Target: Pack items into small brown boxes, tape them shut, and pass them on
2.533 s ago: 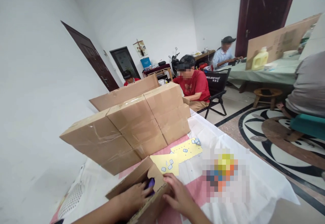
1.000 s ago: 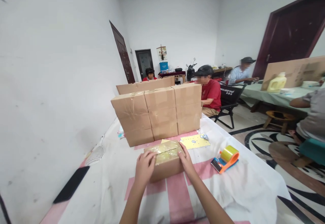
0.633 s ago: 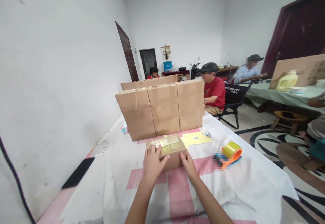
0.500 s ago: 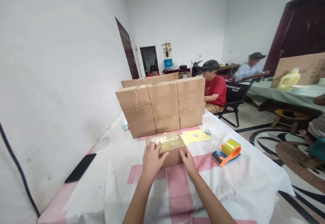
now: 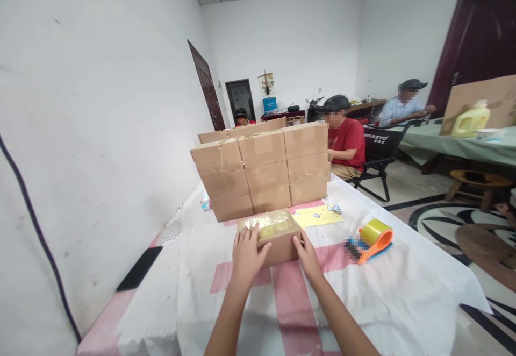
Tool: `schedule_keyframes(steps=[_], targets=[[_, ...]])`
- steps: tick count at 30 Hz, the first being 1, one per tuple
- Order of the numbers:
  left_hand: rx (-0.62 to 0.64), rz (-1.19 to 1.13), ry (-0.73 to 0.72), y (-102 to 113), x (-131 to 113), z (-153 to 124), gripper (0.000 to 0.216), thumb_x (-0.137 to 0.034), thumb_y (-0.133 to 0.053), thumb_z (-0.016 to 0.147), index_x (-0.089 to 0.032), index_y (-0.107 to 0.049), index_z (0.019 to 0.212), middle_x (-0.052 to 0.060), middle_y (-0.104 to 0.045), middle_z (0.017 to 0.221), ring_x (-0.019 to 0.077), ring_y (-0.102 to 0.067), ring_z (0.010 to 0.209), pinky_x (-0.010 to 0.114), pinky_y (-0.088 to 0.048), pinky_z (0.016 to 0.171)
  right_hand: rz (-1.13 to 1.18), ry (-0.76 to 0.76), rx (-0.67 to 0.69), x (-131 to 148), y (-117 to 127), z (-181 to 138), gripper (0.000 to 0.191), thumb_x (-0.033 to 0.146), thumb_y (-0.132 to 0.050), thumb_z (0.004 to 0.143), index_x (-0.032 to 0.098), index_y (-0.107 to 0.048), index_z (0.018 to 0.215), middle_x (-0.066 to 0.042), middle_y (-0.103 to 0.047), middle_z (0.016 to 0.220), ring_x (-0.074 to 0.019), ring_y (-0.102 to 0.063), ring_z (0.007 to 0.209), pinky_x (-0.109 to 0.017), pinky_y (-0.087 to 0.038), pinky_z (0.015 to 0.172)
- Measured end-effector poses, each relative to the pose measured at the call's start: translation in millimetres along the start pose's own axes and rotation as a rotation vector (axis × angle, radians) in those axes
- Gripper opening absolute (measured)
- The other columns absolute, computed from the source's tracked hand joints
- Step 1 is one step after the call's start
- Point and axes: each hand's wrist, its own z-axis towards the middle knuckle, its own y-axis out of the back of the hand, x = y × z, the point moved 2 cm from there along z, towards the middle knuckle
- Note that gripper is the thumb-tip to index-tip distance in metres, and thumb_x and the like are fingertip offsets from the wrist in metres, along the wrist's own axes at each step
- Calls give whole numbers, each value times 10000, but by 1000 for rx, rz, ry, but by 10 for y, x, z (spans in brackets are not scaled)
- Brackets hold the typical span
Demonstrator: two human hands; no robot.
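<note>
A small cardboard box (image 5: 279, 249) with shiny clear tape across its top rests on the cloth-covered table in front of me. My left hand (image 5: 247, 253) grips its left side, fingers over the taped top and thumb along the near face. At the right end, my right hand (image 5: 307, 254) holds the near corner, its thumb on the front; some of its fingers are hidden behind the side. An orange tape dispenser (image 5: 378, 244) with a yellowish roll lies to the right of the box. Just behind the box is a yellow patterned sheet (image 5: 320, 215).
Stacked cardboard boxes (image 5: 266, 172) form a wall behind the small box. On the left lie a flat black object (image 5: 139, 269) and a white perforated paddle (image 5: 171, 232). A co-worker in a red shirt (image 5: 350, 140) sits beyond the table's right edge; other people sit farther back.
My view has shifted slightly, so the table and everything on it appear farther right. Both hands keep their hold on the box, which shows no clear movement on the table.
</note>
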Motion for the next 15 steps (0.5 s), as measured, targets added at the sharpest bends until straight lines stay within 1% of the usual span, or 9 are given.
schedule_keyframes(steps=[3, 6, 11, 15], targets=[[-31, 3, -22, -15, 5, -19, 427, -401, -619, 919, -177, -627, 1283, 122, -644, 1353, 319, -548, 1300, 524, -372, 1141, -5, -12, -14, 14, 15, 0, 653, 643, -558, 911, 271, -526, 1447, -83, -518, 1509, -316, -477, 1390, -486, -417, 1142], [-59, 19, -34, -15, -13, -23, 394, -387, -628, 915, -180, -639, 1250, 119, -657, 1319, 314, -563, 1271, 521, -391, 1125, -19, -26, -23, 16, 21, 11, 667, 654, -553, 906, 256, -530, 1440, -95, -513, 1512, -323, -484, 1381, -482, -433, 1123], [-116, 58, -53, -47, -23, -35, 387, -366, -605, 927, -187, -623, 1269, 113, -644, 1310, 315, -559, 1246, 513, -413, 1095, -25, -60, -29, -7, 37, 14, 628, 626, -542, 925, 237, -531, 1418, -112, -537, 1485, -314, -516, 1347, -463, -456, 1096], [-147, 93, -80, -102, 3, -50, 406, -365, -578, 938, -183, -603, 1299, 117, -632, 1324, 314, -551, 1251, 504, -415, 1079, -51, -56, -48, 31, 36, 2, 565, 599, -552, 925, 227, -581, 1349, -131, -585, 1421, -314, -577, 1269, -455, -502, 1043]])
